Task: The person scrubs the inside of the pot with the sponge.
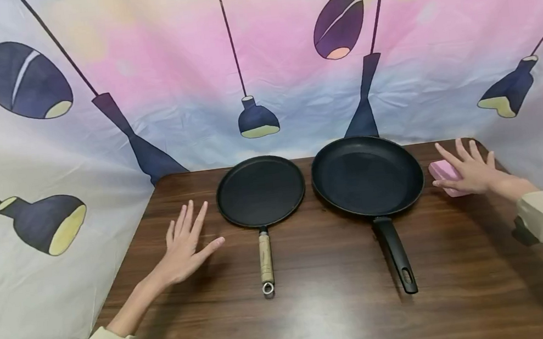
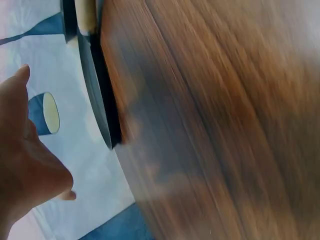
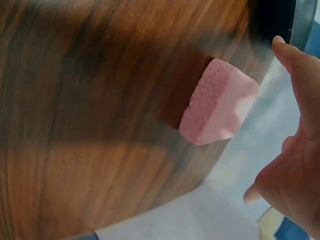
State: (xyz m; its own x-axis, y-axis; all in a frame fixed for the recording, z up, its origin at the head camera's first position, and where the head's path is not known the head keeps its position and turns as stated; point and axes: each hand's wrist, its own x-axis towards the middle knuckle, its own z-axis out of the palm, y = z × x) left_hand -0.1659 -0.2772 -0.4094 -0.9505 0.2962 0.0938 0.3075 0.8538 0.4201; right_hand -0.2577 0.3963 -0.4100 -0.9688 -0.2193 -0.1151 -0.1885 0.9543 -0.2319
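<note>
My left hand (image 1: 184,254) hovers over the table with fingers spread, left of a flat round griddle pan (image 1: 260,191) with a wooden handle. It holds nothing. At the right, my right hand (image 1: 472,171) is spread above a pink sponge (image 1: 443,173), which it partly covers in the head view. In the right wrist view the whole sponge (image 3: 220,102) shows, lying on the table, with the hand (image 3: 300,135) apart from it. A larger black frying pan (image 1: 367,176) with a black handle lies between the griddle pan and the sponge.
Both pans lie on a dark brown wooden table (image 1: 315,297), handles towards me. Behind the table hangs a pastel cloth (image 1: 183,90) printed with dark lamps. The frying pan's handle (image 1: 396,256) slants towards the front right.
</note>
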